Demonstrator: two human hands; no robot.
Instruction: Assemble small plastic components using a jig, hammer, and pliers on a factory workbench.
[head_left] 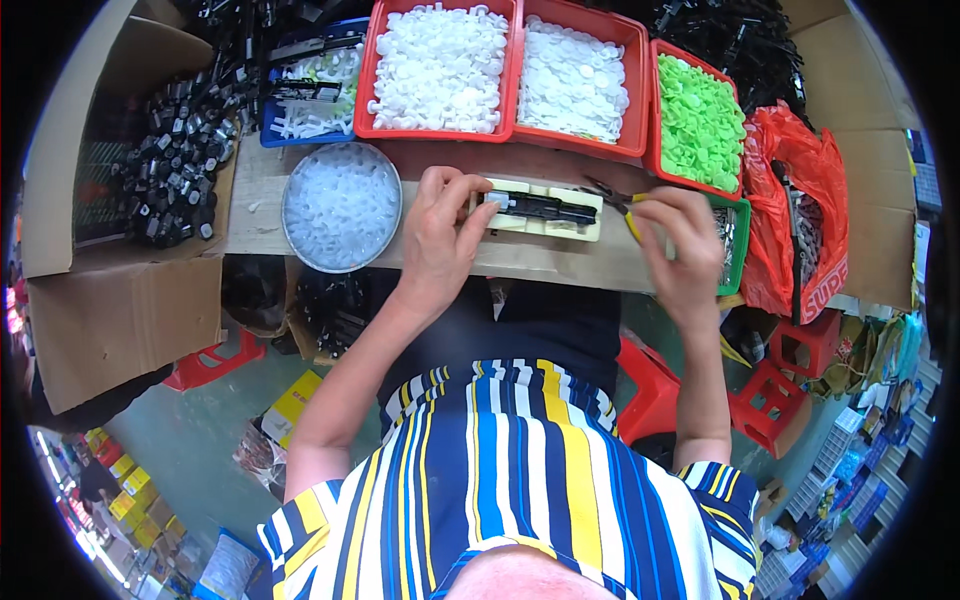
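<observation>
Hands (438, 235) hold pale piece (502, 200) (left) and pliers (632, 222) (right), near front table edge (550, 266).

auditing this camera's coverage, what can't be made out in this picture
Head view:
Yellow-handled tool: handles partly hidden by right fingers
Green tray: partly behind right hand
Cream fixture: left end partly covered by left fingers
Black parts, top right: cut off by upper edge

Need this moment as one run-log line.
left hand: at left end of cream holder | right hand: holding yellow-handled pliers near holder's right end | holder: black part inside | bowl of pale pieces: left of holder
</observation>
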